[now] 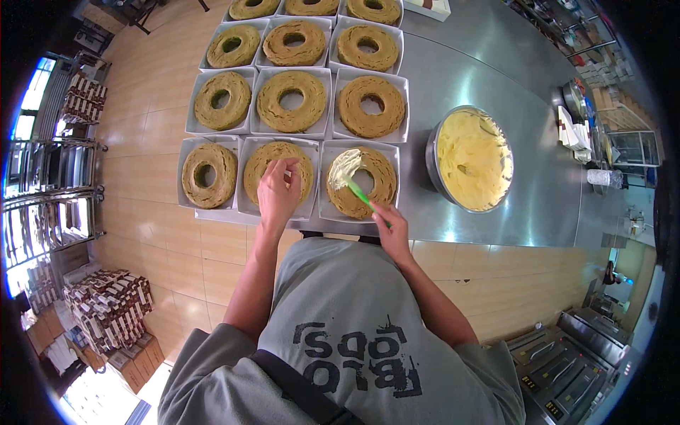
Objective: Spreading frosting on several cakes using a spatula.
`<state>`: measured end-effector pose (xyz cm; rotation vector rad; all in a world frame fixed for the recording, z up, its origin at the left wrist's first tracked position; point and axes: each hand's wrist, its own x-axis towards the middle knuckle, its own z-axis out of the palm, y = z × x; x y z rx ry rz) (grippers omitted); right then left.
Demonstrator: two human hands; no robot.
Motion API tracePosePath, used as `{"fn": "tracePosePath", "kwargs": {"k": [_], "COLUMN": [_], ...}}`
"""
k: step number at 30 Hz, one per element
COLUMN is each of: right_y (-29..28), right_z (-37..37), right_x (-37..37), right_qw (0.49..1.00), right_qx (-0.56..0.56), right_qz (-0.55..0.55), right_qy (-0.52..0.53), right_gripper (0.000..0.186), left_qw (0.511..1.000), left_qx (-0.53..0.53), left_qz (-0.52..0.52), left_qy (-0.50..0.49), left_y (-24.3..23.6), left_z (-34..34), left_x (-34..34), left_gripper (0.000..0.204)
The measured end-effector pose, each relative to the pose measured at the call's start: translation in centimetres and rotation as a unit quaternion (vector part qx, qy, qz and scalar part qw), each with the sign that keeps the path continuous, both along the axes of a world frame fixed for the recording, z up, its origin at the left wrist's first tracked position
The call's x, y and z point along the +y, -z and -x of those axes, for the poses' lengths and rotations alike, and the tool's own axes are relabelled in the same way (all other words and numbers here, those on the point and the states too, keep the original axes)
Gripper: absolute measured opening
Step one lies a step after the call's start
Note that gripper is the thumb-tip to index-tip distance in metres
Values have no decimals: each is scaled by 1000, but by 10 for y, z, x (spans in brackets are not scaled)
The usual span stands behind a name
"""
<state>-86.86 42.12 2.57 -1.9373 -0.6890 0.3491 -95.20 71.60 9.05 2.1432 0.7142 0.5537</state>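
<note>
My right hand (pixel 391 230) grips the green handle of a spatula (pixel 360 193). Its head rests in pale cream (pixel 346 168) on the upper left part of a brown ring cake (pixel 383 185). That cake sits in a white open box (pixel 329 211) at the front right of the rows. Over the neighbouring ring cake (pixel 258 161), my left hand (pixel 278 190) has its fingers loosely curled, with a gap by the thumb and nothing visible between them. Whether it touches the cake, I cannot tell. To the right stands a metal bowl (pixel 433 166) of yellow cream (pixel 473 159).
Several more boxed ring cakes (pixel 291 101) fill rows on the left part of the steel table (pixel 496 78). Papers (pixel 572 134) lie toward its right side. Left of me, stacked cartons (pixel 110 308) stand on the tiled floor (pixel 142 184); metal equipment (pixel 567 368) is at lower right.
</note>
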Motion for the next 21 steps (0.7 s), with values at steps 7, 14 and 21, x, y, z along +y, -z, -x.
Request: {"fn": "tracePosePath", "kwargs": {"k": [7,14,21], "right_y": [-3,-5,-15], "right_z": [5,-1,1], "right_x": [-15,-15,-21], "right_qw": [986,981,978], "right_qx": [157,167,199], "right_qz": [-39,-16,-25], "right_qy": [46,97,54], "right_gripper": [33,33,34], "left_qw": [1000,1000,1000], "left_qx": [15,17,14], "left_qz": [1,-4,-1], "left_qy": [-14,-8,-7], "left_y": [4,1,-2], "left_z": [7,1,-2], "left_x": [2,-1,0], "left_gripper": [24,24,26]}}
